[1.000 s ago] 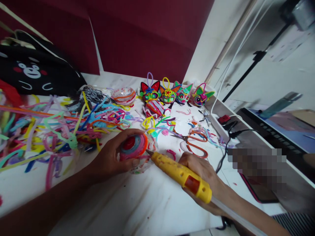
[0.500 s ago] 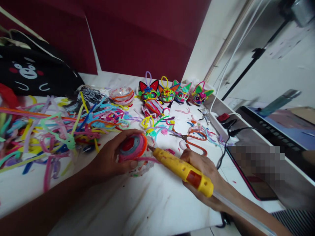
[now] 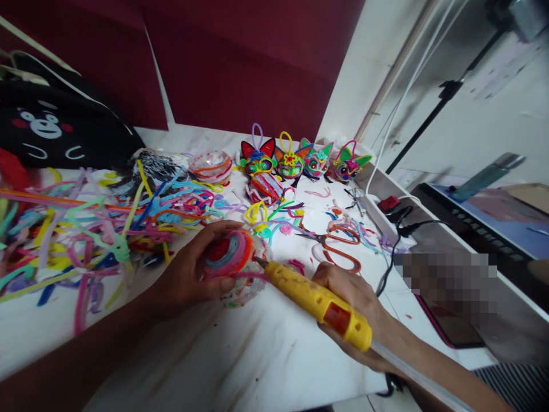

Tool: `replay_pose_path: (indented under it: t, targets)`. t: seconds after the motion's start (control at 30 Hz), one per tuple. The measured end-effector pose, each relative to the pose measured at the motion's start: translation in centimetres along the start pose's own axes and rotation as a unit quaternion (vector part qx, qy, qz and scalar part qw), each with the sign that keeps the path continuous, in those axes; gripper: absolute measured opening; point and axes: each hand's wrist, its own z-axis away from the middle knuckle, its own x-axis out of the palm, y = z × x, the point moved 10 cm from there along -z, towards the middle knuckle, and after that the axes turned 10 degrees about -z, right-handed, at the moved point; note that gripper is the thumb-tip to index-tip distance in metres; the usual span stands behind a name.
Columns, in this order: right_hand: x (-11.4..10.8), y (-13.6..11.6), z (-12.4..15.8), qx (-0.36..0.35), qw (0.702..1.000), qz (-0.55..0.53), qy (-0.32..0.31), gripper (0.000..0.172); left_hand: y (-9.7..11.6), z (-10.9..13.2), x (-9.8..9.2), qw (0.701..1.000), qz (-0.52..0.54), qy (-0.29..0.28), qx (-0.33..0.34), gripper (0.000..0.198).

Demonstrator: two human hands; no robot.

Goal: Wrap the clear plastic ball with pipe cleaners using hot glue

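Holding a ball [image 3: 241, 260] ringed red, blue, orange

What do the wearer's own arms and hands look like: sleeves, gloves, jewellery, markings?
Left hand and right hand both ungloved. Left forearm and right forearm bare to the picture's edge, no sleeves. No watch, bracelet or ring shows, though parts of both hands are hidden.

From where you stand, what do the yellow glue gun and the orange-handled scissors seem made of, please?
The yellow glue gun looks like moulded plastic, smooth but smudged; its dark nozzle probably metal. The orange-handled scissors have grey, likely metal blades and smooth loops, perhaps plastic.
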Motion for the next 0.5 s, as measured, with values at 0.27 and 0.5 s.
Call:
replay_pose_path:
  t: [0.27, 0.5]
  targets:
    - [1.0, 0.2, 0.4, 0.01, 0.999, -0.027, -0.027, 0.013, 0.4, -0.1, 0.6, 1.0, 0.023, -0.017, 0.007, 0.066]
    - [0.8, 0.2, 0.4, 0.007, 1.0, -0.021, -0.01, 0.01, 0.5, 0.0, 0.6, 1.0, 0.011, -0.016, 0.015, 0.07]
